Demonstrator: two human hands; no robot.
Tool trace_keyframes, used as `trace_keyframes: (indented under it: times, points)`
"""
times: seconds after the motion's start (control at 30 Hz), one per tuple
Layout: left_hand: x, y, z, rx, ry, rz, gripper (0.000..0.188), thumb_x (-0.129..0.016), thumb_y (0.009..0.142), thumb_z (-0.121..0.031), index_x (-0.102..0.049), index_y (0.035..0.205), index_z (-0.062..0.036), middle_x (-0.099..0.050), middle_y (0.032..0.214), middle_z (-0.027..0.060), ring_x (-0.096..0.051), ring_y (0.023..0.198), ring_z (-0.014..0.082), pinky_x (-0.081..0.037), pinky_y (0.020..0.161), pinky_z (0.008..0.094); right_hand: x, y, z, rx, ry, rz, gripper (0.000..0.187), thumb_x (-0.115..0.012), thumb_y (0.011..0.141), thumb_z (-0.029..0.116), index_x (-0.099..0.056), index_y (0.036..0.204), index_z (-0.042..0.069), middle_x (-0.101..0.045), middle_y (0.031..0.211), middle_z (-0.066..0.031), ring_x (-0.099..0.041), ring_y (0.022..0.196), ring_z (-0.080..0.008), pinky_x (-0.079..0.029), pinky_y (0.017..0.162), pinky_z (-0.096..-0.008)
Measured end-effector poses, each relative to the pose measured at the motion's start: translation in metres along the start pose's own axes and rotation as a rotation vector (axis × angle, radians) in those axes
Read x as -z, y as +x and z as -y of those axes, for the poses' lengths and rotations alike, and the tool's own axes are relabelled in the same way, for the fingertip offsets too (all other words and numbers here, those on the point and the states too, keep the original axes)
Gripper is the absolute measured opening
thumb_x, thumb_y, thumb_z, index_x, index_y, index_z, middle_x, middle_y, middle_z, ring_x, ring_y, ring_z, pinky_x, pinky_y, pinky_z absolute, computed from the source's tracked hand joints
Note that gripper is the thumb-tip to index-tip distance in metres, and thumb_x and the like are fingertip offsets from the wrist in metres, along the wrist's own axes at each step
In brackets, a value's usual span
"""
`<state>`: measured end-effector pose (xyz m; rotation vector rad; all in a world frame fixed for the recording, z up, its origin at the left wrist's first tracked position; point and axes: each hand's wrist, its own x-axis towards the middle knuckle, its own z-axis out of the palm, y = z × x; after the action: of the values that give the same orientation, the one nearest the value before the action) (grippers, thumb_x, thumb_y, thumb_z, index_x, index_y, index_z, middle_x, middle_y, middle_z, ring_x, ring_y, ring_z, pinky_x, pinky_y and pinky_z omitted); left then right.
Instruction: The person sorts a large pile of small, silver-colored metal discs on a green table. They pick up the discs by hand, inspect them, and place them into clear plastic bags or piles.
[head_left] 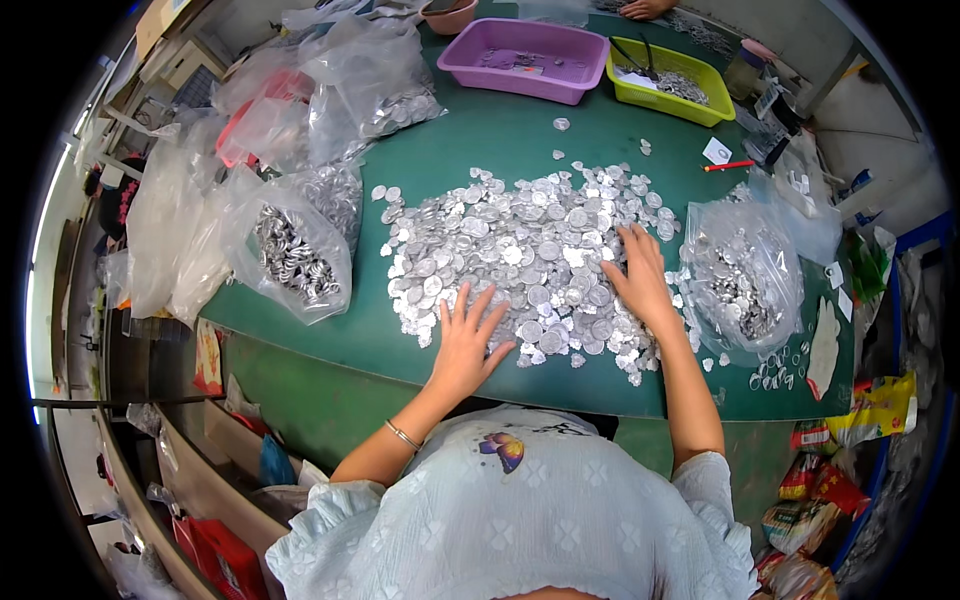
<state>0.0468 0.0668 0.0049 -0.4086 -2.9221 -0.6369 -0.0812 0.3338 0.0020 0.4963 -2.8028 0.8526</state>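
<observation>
Splayed wide at the left hand (464,343), loosely spread at the right hand (643,282), nothing visibly gripped! Between and beyond both: pile of silvery pieces (530,245), longest side to side, touched by both, farther in by the right.

I've got a free lane of green tabletop (375,315) left of my left hand (465,345), ending at a plastic bag of rings (338,275); flat metal pieces (500,235) crowd ahead, and a bulging bag (715,222) blocks rightward beside my right hand (645,280).
</observation>
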Motion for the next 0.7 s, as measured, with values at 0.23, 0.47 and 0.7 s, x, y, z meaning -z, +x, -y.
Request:
trace_keyframes:
  times: [0.23,0.47,0.7]
  points:
    - [0.001,0.0,-0.001,0.036,-0.028,-0.009,0.054,-0.071,0.078,-0.025,-0.051,0.126,-0.0104,-0.036,0.141,0.0119,-0.021,0.136,0.0412,-0.014,0.104,0.0659,-0.017,-0.004,0.016,0.011,-0.088,0.005,0.046,-0.064,0.084,0.02,-0.05,0.124,0.002,-0.038,0.135,-0.0241,-0.031,0.128,-0.0426,-0.03,0.1,-0.0505]
    - [0.003,0.032,0.005,0.085,-0.231,-0.193,0.045,-0.066,0.08,-0.013,-0.051,0.122,-0.0075,-0.045,0.13,0.0131,-0.038,0.126,0.0345,-0.016,0.106,0.0618,-0.018,-0.005,0.019,0.019,-0.106,-0.033,0.045,-0.063,0.084,0.02,-0.051,0.122,0.0,-0.038,0.134,-0.024,-0.032,0.126,-0.0425,-0.03,0.098,-0.0509]
    - [-0.013,0.091,-0.005,0.156,-0.11,-0.21,0.035,-0.061,0.079,-0.004,-0.056,0.114,-0.0052,-0.05,0.118,0.0148,-0.047,0.111,0.0329,-0.029,0.102,0.0491,-0.014,-0.004,0.021,0.014,-0.104,-0.001,0.044,-0.063,0.084,0.021,-0.051,0.121,0.002,-0.038,0.134,-0.0234,-0.032,0.126,-0.0422,-0.03,0.1,-0.0496]
